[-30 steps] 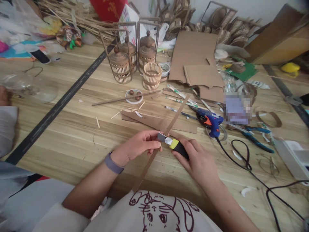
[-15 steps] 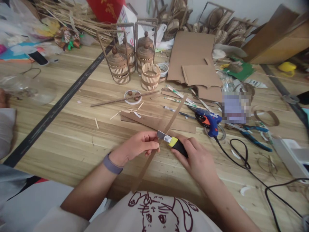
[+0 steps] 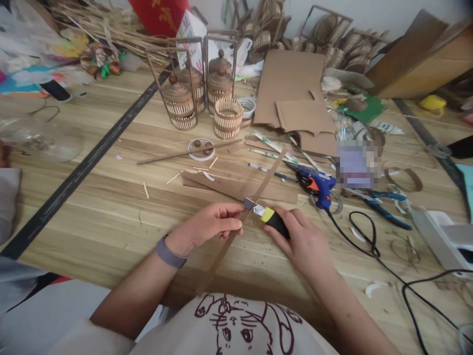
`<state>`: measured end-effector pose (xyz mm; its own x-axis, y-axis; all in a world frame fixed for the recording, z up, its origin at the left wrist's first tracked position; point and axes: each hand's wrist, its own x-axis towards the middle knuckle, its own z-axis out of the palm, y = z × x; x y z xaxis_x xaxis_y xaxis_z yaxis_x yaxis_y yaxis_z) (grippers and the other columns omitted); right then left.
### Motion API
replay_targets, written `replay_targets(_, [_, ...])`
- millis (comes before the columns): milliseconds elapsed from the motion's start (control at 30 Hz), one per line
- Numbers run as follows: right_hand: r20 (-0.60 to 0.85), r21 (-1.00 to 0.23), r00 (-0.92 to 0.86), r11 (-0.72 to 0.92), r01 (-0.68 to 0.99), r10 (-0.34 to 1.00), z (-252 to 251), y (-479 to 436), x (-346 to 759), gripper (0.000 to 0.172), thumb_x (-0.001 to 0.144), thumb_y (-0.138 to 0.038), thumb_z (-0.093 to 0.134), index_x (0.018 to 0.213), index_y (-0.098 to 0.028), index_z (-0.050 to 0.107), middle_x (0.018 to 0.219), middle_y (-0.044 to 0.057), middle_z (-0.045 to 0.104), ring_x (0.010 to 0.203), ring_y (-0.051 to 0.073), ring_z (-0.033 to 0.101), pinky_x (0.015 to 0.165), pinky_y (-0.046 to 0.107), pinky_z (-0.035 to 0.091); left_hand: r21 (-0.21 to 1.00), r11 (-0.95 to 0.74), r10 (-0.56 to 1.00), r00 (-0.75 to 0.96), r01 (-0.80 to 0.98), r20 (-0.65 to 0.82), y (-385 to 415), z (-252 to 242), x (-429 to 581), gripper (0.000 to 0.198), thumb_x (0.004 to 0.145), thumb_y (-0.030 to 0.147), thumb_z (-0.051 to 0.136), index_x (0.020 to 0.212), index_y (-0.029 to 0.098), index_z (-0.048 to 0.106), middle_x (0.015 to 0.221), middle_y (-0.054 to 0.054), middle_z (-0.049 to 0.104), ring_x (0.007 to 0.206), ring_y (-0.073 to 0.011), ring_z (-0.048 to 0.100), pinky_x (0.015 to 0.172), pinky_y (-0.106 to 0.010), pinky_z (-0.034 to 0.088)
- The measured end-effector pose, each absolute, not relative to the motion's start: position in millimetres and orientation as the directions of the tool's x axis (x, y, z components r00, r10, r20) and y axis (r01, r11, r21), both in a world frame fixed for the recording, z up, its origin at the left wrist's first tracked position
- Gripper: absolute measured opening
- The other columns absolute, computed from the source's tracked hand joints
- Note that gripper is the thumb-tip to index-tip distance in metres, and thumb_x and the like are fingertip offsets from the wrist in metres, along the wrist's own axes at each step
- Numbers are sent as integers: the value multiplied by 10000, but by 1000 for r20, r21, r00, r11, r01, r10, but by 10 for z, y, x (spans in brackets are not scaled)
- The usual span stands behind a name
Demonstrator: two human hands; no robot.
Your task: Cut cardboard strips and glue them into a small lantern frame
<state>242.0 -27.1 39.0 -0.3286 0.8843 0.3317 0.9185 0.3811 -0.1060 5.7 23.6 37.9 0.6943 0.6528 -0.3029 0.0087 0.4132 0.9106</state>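
My left hand (image 3: pixel 216 224) pinches a long, thin brown cardboard strip (image 3: pixel 269 178) between thumb and fingers. The strip runs slantwise from near my shirt up over the table. In my right hand (image 3: pixel 305 239) is a utility knife (image 3: pixel 276 223) with a black and yellow handle. Its metal blade crosses the strip just beyond my left fingertips; whether it cuts in I cannot tell. Beneath and behind the strip lie flat cardboard pieces (image 3: pixel 229 187). A blue hot glue gun (image 3: pixel 318 186) rests to the right of the knife.
Several lidded stick baskets (image 3: pixel 180 106) with tall handles stand behind, beside an open stick basket (image 3: pixel 228 119). A ring with brown beads (image 3: pixel 201 149) lies before them. Cardboard sheets (image 3: pixel 288 84) are at the back. Blue-handled pliers (image 3: pixel 389 209) and a black cord (image 3: pixel 353 249) lie right. Another person's sleeve (image 3: pixel 9 202) shows left.
The knife blade has shifted slightly right along the strip's edge, showing more of the strip beside it. Both hands keep their holds. The whole view has moved a little.
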Motion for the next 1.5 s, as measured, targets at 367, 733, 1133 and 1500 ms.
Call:
replay_targets(367, [365,-134,-233,298,945,901,409,-247,2578,472,981,-546,371,1073,-160,627,833,89,645,657,211,611,556,304,436,886,463,609,724,6,-323,217,388,49,493,793,201,584,1283,210,639,691,23,621,499,-51,374,466,-170,293])
replay_targets(733, [297,-165,-276,334,928,914,416,-317,2464,477,990,-544,352,1113,-171,622,814,69,643,648,194,627,553,290,453,881,473,610,714,21,-345,227,406,47,482,767,243,588,1240,190,666,661,28,614,458,-46,341,430,-171,251])
replay_targets(1133, [331,-153,-248,311,938,910,433,-334,2571,446,982,-527,389,1109,-169,623,824,78,640,665,207,620,576,306,464,845,534,557,743,22,-371,211,404,24,493,767,241,606,1253,178,656,661,23,625,455,-43,340,425,-170,233])
replay_targets(1500, [347,-173,-146,216,961,927,400,-511,2830,429,971,-530,421,1144,-184,609,850,72,641,688,206,634,593,302,471,920,360,643,673,156,-366,209,377,58,415,804,227,597,1209,194,680,724,11,635,569,-76,494,466,-158,347])
